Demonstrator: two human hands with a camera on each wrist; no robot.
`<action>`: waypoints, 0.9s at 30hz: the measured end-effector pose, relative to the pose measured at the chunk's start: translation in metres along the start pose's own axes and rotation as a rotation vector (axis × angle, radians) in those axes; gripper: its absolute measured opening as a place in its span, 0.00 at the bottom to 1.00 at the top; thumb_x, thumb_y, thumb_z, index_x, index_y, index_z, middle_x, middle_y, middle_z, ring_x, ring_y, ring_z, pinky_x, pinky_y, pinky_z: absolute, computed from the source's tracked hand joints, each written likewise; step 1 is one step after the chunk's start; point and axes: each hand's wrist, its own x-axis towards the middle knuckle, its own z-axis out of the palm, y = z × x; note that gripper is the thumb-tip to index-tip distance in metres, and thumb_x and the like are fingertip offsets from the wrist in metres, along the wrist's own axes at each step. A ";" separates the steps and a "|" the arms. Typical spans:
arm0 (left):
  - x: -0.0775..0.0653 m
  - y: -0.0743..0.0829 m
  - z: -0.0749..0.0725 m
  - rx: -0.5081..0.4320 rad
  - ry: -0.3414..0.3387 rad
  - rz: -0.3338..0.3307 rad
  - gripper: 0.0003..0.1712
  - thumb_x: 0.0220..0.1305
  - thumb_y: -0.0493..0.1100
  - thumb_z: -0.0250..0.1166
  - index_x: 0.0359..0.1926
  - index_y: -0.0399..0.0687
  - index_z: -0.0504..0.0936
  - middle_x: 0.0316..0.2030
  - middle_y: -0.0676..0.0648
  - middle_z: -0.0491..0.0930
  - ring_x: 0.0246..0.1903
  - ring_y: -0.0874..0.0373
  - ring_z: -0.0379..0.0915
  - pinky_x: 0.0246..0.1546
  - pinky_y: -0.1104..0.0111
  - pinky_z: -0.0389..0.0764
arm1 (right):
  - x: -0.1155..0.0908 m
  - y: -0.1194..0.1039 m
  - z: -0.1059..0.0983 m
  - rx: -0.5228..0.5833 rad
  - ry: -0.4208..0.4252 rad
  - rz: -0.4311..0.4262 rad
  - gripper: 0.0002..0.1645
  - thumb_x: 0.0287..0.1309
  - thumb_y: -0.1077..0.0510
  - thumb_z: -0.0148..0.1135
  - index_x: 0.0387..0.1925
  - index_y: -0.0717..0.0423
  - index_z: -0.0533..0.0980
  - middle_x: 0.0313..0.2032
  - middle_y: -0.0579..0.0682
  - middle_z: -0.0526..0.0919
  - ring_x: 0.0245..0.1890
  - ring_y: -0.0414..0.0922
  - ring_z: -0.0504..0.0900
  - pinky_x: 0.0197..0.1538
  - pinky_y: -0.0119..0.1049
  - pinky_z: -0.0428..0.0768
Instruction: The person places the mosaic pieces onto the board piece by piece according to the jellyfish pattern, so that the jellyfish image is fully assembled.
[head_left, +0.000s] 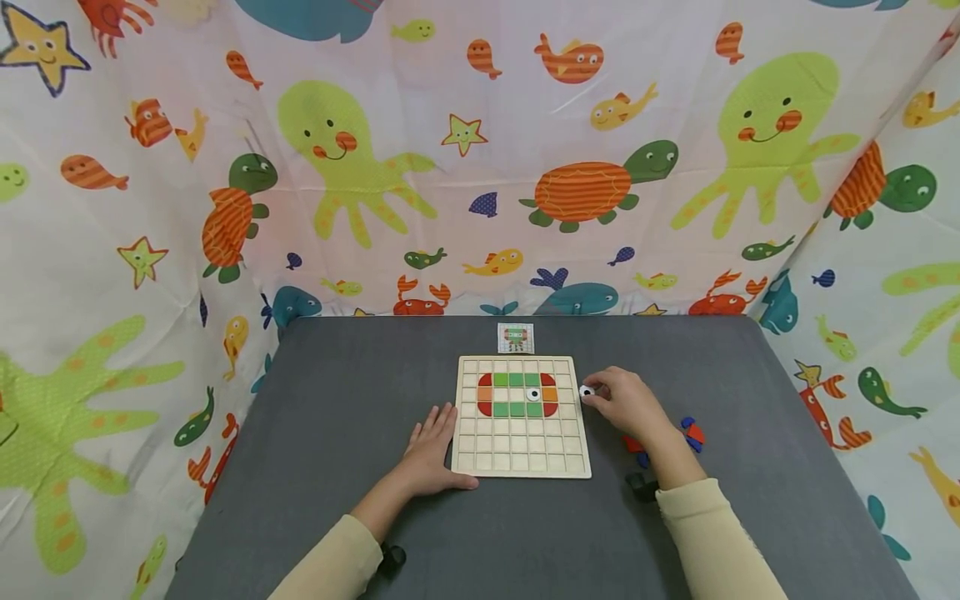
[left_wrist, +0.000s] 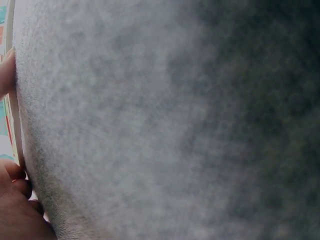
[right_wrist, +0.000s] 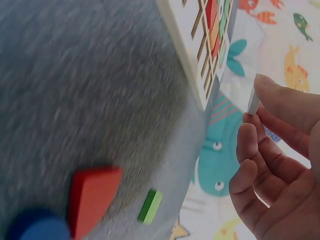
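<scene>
A wooden grid board [head_left: 521, 460] lies flat on the grey table. Coloured tiles fill several of its upper cells: green rows, orange ends with red rounded corners, and a white tile with a black eye dot [head_left: 533, 394]. Just off the board's right edge, my right hand [head_left: 626, 404] pinches another white eye tile [head_left: 587, 391] between thumb and finger; in the right wrist view this tile [right_wrist: 253, 101] appears edge-on. My left hand [head_left: 431, 458] rests beside the board's left edge with fingers extended, touching it. Cloth blurs most of the left wrist view.
A small picture card [head_left: 515, 338] lies behind the board. Loose red and blue pieces [head_left: 694, 435] sit near the right forearm. The right wrist view shows a red piece [right_wrist: 95, 197], a green piece [right_wrist: 150, 206] and a blue one [right_wrist: 40, 227]. A sea-animal curtain [head_left: 450, 208] surrounds the table.
</scene>
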 end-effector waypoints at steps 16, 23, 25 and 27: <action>-0.001 0.002 -0.003 -0.004 -0.007 0.003 0.75 0.45 0.66 0.79 0.81 0.43 0.43 0.81 0.43 0.42 0.80 0.43 0.32 0.76 0.43 0.42 | 0.019 -0.030 0.020 -0.007 -0.016 -0.061 0.15 0.60 0.55 0.72 0.48 0.56 0.86 0.41 0.53 0.84 0.33 0.45 0.78 0.35 0.41 0.78; -0.001 0.001 -0.002 -0.007 -0.002 0.003 0.75 0.45 0.67 0.79 0.81 0.43 0.43 0.81 0.43 0.42 0.80 0.44 0.32 0.76 0.43 0.42 | 0.022 -0.044 0.028 0.037 -0.053 -0.080 0.17 0.63 0.55 0.70 0.51 0.57 0.85 0.46 0.53 0.84 0.38 0.46 0.81 0.37 0.41 0.80; -0.001 0.001 -0.002 -0.008 -0.001 0.002 0.75 0.45 0.67 0.79 0.81 0.44 0.43 0.81 0.43 0.42 0.80 0.44 0.32 0.76 0.43 0.42 | 0.024 -0.046 0.031 0.044 -0.049 -0.097 0.18 0.63 0.54 0.70 0.51 0.58 0.84 0.46 0.53 0.84 0.39 0.47 0.81 0.38 0.42 0.81; -0.001 0.002 -0.002 -0.009 0.002 0.001 0.75 0.45 0.67 0.79 0.81 0.44 0.43 0.81 0.44 0.42 0.80 0.44 0.32 0.76 0.43 0.42 | 0.025 -0.048 0.034 0.045 -0.043 -0.112 0.19 0.62 0.54 0.70 0.52 0.58 0.84 0.47 0.53 0.84 0.40 0.48 0.82 0.40 0.43 0.82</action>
